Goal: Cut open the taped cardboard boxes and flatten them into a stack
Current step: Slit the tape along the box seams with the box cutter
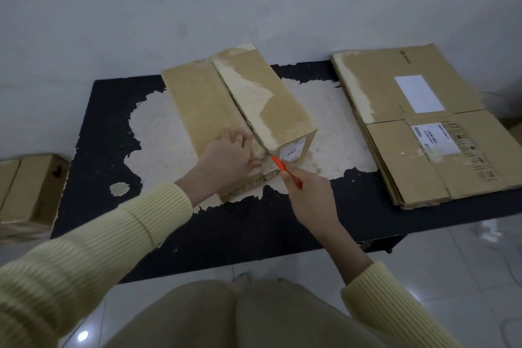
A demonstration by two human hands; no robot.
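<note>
Cutter [278, 163] blurs into box [203, 102] seam; right hand [308, 195] grips it, left hand [226, 158] presses flat.

Box [28, 192] cut off (L edge).

Box [237, 118] mid-table [93, 178], flattened stack [423, 127] at its right, another box [31, 192] off the left edge.

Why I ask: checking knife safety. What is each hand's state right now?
Left hand: open, pressing down on the cardboard box.
Right hand: closed around the red cutter, blade at the box's taped seam.
</note>
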